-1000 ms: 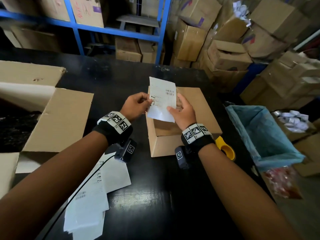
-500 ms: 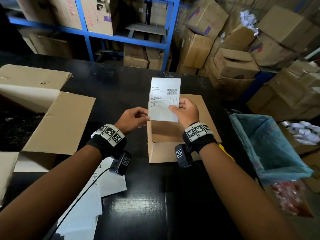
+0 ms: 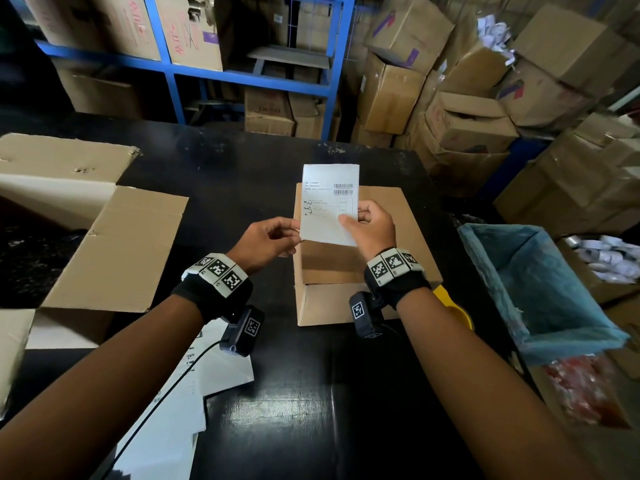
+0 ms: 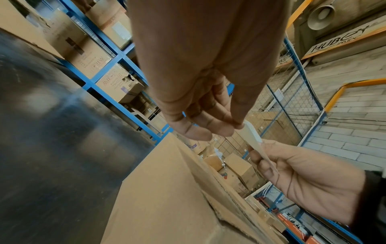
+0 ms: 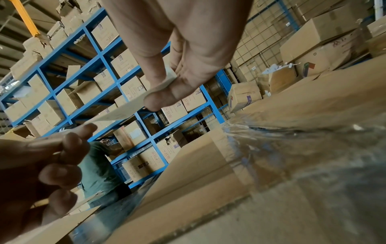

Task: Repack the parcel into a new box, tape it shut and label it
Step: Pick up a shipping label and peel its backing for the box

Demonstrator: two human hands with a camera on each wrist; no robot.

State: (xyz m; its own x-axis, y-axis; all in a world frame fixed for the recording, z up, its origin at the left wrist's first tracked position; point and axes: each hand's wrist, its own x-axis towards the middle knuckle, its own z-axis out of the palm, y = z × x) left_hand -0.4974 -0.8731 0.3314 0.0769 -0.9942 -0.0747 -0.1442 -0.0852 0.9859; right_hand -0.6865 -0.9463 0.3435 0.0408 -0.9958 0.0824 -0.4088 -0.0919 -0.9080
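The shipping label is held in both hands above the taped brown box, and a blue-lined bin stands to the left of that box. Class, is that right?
Not quite: the head view shows the blue-lined bin to the right of the box, not the left. Both the left hand and right hand hold the label.

- Black glossy table [image 3: 242,188], scuffed along the far edge.
- Closed cardboard box [image 3: 346,303] at centre, clear tape over its top.
- Large opened carton [image 3: 114,251] at left, flaps spread flat.
- Loose white printed sheets [image 3: 180,410] at near left, overlapping, reaching the near edge.
- Yellow tool [image 3: 453,310] just right of the closed box, mostly hidden.
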